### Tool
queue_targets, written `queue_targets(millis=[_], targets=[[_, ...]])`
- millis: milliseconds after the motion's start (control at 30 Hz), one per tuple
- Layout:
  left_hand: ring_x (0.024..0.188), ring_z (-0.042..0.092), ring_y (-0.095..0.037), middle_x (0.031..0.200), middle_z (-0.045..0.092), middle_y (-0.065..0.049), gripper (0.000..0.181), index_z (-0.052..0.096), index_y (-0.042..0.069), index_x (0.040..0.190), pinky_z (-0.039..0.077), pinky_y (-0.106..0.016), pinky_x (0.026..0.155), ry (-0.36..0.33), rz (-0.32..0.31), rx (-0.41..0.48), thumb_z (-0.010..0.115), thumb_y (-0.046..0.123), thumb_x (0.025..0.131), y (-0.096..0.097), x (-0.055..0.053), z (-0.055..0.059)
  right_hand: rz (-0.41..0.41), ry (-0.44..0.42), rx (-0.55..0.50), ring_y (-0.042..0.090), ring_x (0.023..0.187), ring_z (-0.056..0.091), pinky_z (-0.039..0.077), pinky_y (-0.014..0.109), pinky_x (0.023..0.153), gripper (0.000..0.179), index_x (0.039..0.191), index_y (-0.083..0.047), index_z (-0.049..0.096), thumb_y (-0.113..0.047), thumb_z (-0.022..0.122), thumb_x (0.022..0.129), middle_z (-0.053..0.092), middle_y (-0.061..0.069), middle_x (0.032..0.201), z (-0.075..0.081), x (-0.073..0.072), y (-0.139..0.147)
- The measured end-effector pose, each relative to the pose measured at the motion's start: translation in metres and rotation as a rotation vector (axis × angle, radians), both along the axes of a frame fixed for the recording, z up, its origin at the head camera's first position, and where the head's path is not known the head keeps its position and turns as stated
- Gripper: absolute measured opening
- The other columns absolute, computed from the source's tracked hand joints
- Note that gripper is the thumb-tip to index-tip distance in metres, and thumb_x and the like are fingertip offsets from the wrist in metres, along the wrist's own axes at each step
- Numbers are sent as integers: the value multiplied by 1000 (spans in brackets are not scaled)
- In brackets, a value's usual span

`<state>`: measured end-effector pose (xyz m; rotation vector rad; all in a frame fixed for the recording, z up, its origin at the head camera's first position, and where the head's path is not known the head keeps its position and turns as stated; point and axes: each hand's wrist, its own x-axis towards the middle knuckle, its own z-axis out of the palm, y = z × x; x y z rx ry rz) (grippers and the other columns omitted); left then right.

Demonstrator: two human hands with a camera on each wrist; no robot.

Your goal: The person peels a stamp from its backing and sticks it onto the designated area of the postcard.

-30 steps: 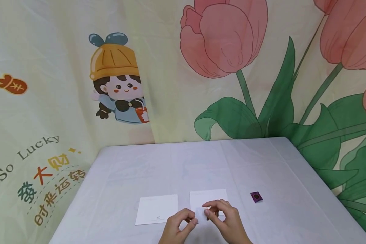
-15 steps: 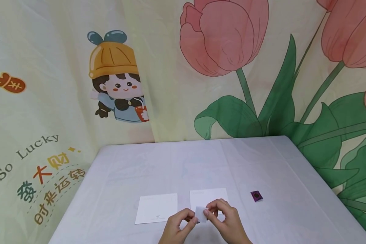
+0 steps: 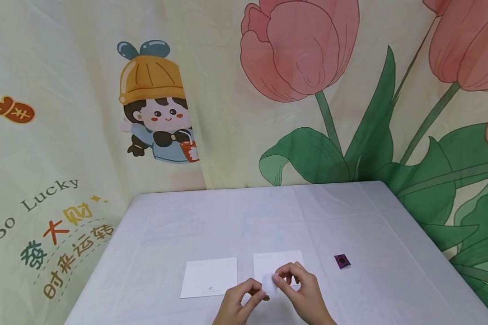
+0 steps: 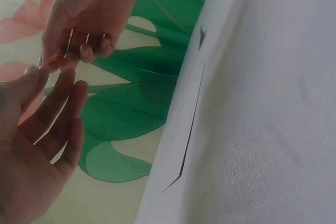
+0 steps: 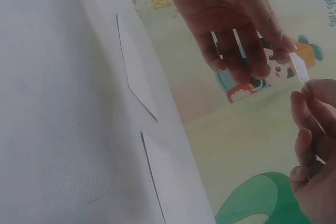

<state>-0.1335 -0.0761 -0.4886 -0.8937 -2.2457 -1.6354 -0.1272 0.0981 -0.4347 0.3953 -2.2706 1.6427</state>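
Observation:
Between the two hands is a small, thin white square of paper [image 3: 269, 284], above the table's near side. My left hand [image 3: 239, 301] pinches its left edge between thumb and fingertips. On the opposite edge, thumb and index finger of my right hand [image 3: 302, 291] pinch it too. In the right wrist view the paper [image 5: 300, 69] shows as a narrow strip between both sets of fingertips. From the left wrist, fingers mostly hide it, and an orange-red patch [image 4: 54, 60] shows there. Behind the hands lies a white card [image 3: 276, 260], partly covered by the right hand.
A second white card [image 3: 209, 275], with a small grey mark near its lower edge, lies left of the first. Off to the right is a small purple square [image 3: 342, 261] with a dark round centre. A white cloth covers the table [image 3: 227, 221]; a printed curtain [image 3: 223, 90] hangs behind.
The paper square has turned between the fingers, with its pale face coming more into view and then tilting slightly. Both hands stay nearly in place. The cards and purple square have not moved.

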Motion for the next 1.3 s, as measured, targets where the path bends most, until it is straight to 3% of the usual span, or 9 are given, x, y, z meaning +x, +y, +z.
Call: queue_targets(millis=[200,367,500,567,767,967,1300], targets=[[67,61,-10,77,68,1,10,59,13,87,47,-22,57,44,-25,-6,58,4,89,-1,-1,1,17,-66,-51,8,63,44,37,33,57,12,79,-14,63,-3,69,81,56,-7,70,-15,-6,0],[70,58,-4,79,66,2,11,59,12,88,47,-21,60,165,-48,-9,60,1,87,-2,-5,-1,25,-115,-60,7,63,46,35,29,57,11,80,-18,64,-9,70,81,57,-9,69,-35,-15,0],[71,57,-6,78,63,1,7,58,10,88,47,-20,64,263,-44,-10,62,4,87,-2,-8,-2,56,-150,-68,8,62,46,34,24,57,8,80,-19,64,-14,69,83,57,-8,70,-42,-17,0],[71,57,-6,78,62,1,4,59,9,88,48,-21,65,281,-44,-12,61,6,88,-2,-8,-3,78,-182,-76,8,62,46,34,23,57,6,80,-19,64,-16,69,83,57,-6,69,-43,-17,0],[71,57,-5,76,61,4,9,58,12,88,47,-19,64,250,-41,-33,61,4,87,-2,-6,-3,146,-298,-106,6,61,42,34,22,56,8,84,-13,64,-20,67,85,57,-3,71,-47,-16,0],[70,57,-4,75,61,4,10,57,12,88,46,-18,62,237,-47,-45,61,3,86,-2,-4,-2,195,-357,-120,6,61,41,34,20,55,11,88,-7,64,-18,64,87,57,-2,74,-46,-15,0],[69,57,-3,74,64,1,11,58,12,88,45,-18,60,224,-84,-40,60,0,87,-4,-4,-4,274,-353,-98,4,62,44,37,19,54,14,92,-5,66,-18,60,90,61,-4,79,-51,-15,2]])
